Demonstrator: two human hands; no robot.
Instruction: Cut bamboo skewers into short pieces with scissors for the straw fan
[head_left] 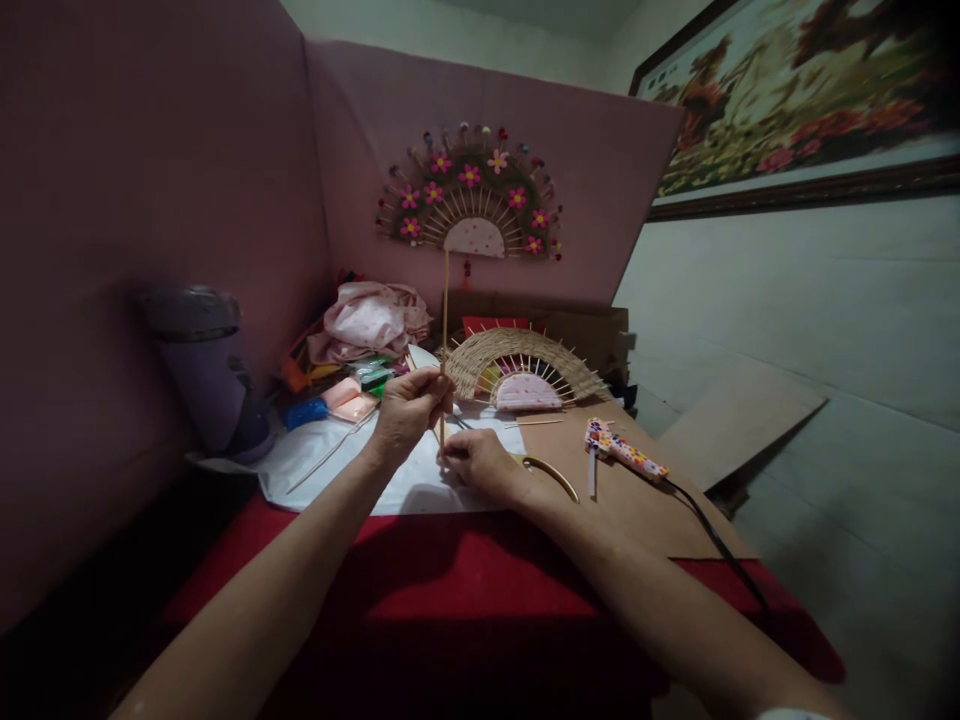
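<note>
The left hand [412,405] pinches a thin, pale stick [446,310] partway down its length, holding it upright above a white sheet [322,450], while the right hand [484,462] lies lower, its fingers closed around the stick's bottom end. Just behind the hands, a half-round woven fan [517,350] with small sticks poking past its rim stands on the surface [450,570], which has a red cover. A decorated fan [469,190] with pink flowers and beads along its edge is up against the pink panel [600,160] at the back. To the right of the hands, a flower-patterned glue gun [626,450] with a black cord rests on brown board [645,510], and the curved handle [555,475] of some tool shows next to the right wrist. At the left are a purple tumbler [202,370], a crumpled pink cloth [371,320] and a blue packet [305,412].
</note>
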